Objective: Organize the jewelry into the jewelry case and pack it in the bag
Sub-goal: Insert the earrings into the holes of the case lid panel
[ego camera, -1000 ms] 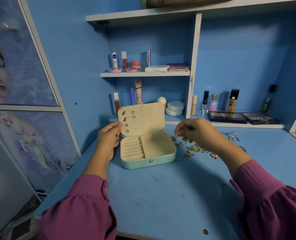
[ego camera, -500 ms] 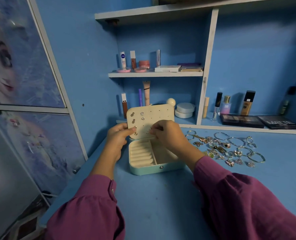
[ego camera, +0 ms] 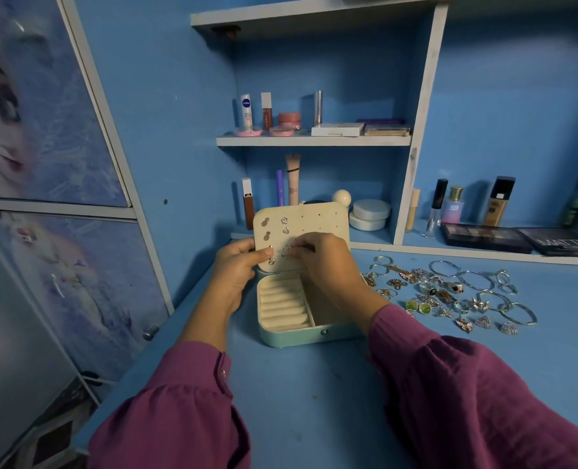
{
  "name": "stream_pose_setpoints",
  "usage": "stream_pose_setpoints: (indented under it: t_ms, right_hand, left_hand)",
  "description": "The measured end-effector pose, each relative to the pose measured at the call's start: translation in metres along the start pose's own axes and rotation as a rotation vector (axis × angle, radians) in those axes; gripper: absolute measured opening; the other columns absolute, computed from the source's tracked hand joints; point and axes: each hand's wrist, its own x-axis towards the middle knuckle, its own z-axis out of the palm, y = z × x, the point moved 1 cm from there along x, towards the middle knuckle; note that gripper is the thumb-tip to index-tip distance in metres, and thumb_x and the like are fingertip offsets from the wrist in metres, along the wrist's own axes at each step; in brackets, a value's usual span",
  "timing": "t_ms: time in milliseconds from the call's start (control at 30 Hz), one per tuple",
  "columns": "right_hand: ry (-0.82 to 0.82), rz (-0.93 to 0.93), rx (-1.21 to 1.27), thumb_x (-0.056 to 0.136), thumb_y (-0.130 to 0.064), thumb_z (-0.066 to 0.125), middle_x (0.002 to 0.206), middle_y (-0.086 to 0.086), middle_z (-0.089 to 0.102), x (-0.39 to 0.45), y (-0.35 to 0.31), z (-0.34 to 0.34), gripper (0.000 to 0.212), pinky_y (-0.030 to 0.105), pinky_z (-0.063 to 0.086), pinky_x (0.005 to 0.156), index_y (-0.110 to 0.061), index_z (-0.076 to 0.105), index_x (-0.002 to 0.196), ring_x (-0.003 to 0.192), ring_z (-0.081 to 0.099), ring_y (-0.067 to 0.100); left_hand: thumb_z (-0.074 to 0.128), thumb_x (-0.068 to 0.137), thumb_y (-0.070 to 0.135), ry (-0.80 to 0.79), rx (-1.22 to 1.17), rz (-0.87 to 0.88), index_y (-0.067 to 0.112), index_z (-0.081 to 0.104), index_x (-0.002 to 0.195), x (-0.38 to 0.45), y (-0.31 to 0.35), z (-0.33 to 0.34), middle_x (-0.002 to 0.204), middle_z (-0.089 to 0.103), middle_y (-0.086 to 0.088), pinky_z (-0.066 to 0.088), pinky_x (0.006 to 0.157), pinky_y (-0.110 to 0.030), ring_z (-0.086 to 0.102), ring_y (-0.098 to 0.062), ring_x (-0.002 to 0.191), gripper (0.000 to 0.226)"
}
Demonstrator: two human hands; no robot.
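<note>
While loose jewelry (ego camera: 450,292) is lying on the blue desk (ego camera: 314,384), the left hand (ego camera: 236,275) is gripping the case lid (ego camera: 314,221); the right hand (ego camera: 321,262) is pinching an earring (ego camera: 286,252), partly hidden.

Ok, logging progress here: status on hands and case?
Left hand grips the cream perforated lid of the open mint jewelry case. Right hand pinches small earring at lid. Nothing blocking.

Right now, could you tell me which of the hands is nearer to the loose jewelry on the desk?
Right. The right hand is at the case lid, just left of the loose jewelry; the left hand grips the lid's far left edge.
</note>
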Motion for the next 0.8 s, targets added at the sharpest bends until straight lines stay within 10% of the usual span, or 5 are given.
stream_pose_setpoints:
  t_ms: [133,600,800]
  right_hand:
    - [0.004,-0.011,-0.014,0.089,-0.022,0.063,0.098,0.001,0.071,0.000,0.000,0.000,0.014,0.034,0.048,0.082,-0.017,0.073,0.097,0.091,0.061,0.017]
    - [0.114,0.005,-0.068,0.087,-0.028,0.064,0.083,-0.008,0.069,-0.001,-0.002,-0.002,0.006,0.033,0.052,0.070,-0.023,0.067,0.087,0.080,0.062,0.012]
    - [0.124,-0.009,-0.096,0.086,-0.026,0.062,0.083,-0.009,0.068,-0.002,-0.002,-0.002,0.006,0.031,0.050,0.068,-0.024,0.067,0.087,0.079,0.062,0.012]
  left_hand:
    - [0.066,0.082,-0.002,0.002,0.005,-0.004,0.011,0.070,0.097,0.001,-0.001,-0.001,0.094,0.074,-0.006,0.052,0.069,-0.024,0.068,-0.017,0.079,0.020]
    - [0.068,0.082,-0.002,0.032,0.179,0.080,0.009,0.071,0.100,-0.007,0.016,0.002,0.090,0.072,-0.001,0.044,0.051,-0.007,0.064,0.005,0.062,0.021]
    - [0.061,0.088,0.007,-0.007,0.213,-0.085,0.006,0.068,0.097,-0.015,0.026,0.001,0.062,0.069,-0.007,0.017,0.034,-0.015,0.023,-0.007,0.036,0.011]
